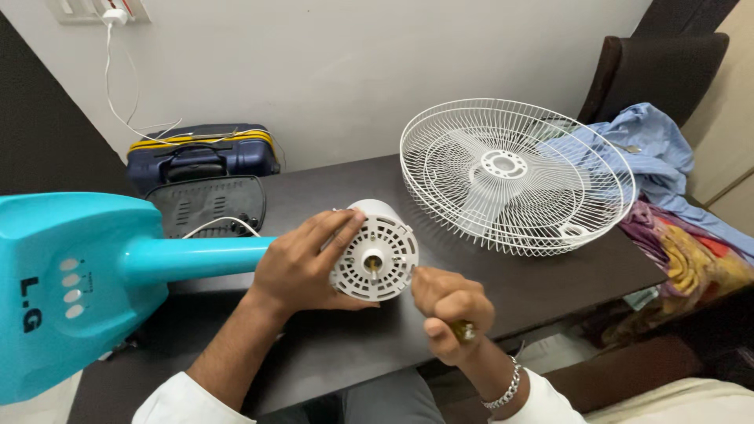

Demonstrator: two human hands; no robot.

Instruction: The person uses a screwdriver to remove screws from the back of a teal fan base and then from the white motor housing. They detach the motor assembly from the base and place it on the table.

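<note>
White round fan motor housing (375, 253), vented face toward camera, shaft hole central; tipped on its side, near table centre; yellow-handled screwdriver (462, 330) just right.

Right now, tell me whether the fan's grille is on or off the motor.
Off: the white wire grille lies flat on the table, apart from the motor housing.

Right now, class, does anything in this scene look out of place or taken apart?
Yes. The white wire fan guard lies flat on the dark table, off the turquoise fan, whose white motor housing is bare. The left hand steadies it; the right hand holds a tool against it.
</note>
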